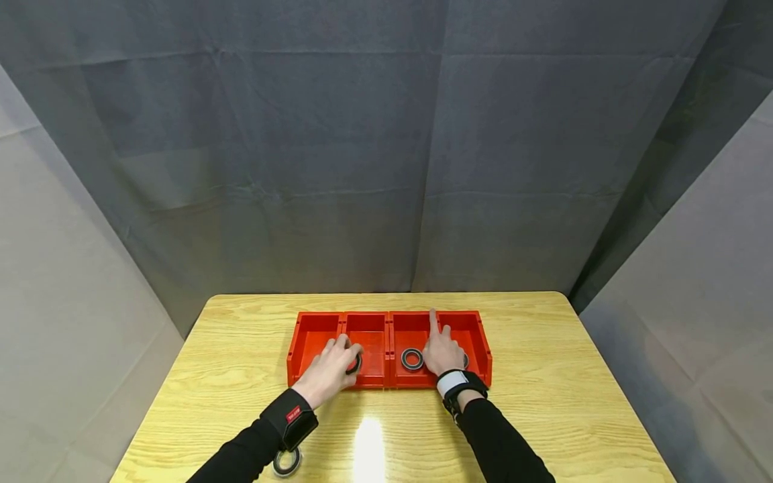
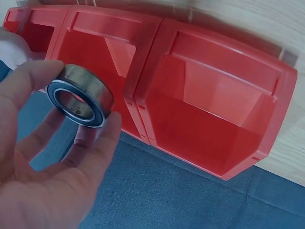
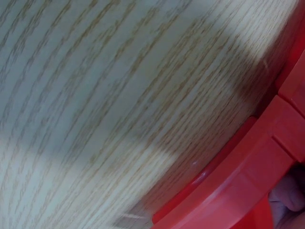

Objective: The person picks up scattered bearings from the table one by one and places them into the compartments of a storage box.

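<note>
In the head view my left hand (image 1: 329, 372) is over the two leftmost compartments of a row of red plastic bins (image 1: 366, 380). It pinches a ball bearing (image 2: 81, 95) between thumb and fingertips, tilted, with its dark seal and bore showing in the left wrist view. My right hand (image 1: 443, 352) lies over the divider between the two rightmost bins, index finger pointing straight toward the back wall. Just left of it, a second bearing (image 1: 413, 359) lies flat in a bin. Another bearing (image 1: 466, 361) shows at its right side, mostly hidden by the hand.
One more bearing (image 1: 286, 462) lies on the wooden table (image 1: 531, 376) near the front, partly under the left sleeve. Grey cloth (image 1: 338, 168) hangs behind the table, with pale panels (image 1: 66, 302) on both sides.
</note>
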Demonstrator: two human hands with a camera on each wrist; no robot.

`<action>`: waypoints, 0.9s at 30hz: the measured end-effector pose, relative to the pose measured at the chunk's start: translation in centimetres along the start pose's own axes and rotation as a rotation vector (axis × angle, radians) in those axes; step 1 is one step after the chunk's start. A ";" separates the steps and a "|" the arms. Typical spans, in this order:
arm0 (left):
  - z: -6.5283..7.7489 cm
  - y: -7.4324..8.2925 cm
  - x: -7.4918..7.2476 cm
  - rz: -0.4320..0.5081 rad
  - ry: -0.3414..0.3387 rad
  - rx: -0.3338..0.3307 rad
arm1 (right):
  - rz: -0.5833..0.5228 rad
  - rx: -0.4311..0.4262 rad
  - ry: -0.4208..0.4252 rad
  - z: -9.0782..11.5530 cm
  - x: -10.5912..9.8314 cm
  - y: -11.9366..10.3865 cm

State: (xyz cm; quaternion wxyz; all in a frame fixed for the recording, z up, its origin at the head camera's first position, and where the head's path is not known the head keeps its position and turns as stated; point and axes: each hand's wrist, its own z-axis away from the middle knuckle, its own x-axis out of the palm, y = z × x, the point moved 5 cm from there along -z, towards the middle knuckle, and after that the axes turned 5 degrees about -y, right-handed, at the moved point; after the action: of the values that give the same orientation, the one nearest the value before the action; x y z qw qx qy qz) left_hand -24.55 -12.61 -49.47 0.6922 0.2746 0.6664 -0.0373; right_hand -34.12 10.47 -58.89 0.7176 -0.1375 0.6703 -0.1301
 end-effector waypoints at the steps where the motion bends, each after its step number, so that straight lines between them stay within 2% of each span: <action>1: -0.2 0.0 0.0 -0.005 0.002 0.001 | -0.001 0.001 0.000 0.0 0.0 0.0; 11: -1.7 0.0 0.4 -0.013 -0.004 -0.002 | -0.003 0.013 -0.003 0.2 0.1 0.0; 22: -2.9 -0.4 1.8 -0.023 -0.063 -0.037 | -0.006 0.017 0.019 0.2 0.4 0.0; 27: -3.4 -0.6 2.3 -0.029 -0.063 -0.041 | -0.006 0.011 0.023 0.3 0.3 0.0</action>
State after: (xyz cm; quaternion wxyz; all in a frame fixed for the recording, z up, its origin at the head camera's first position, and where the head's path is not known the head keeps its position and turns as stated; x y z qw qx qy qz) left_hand -27.64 -10.90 -51.66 0.7178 0.2493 0.6487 -0.0422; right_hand -33.84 10.34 -59.19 0.7102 -0.1342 0.6773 -0.1374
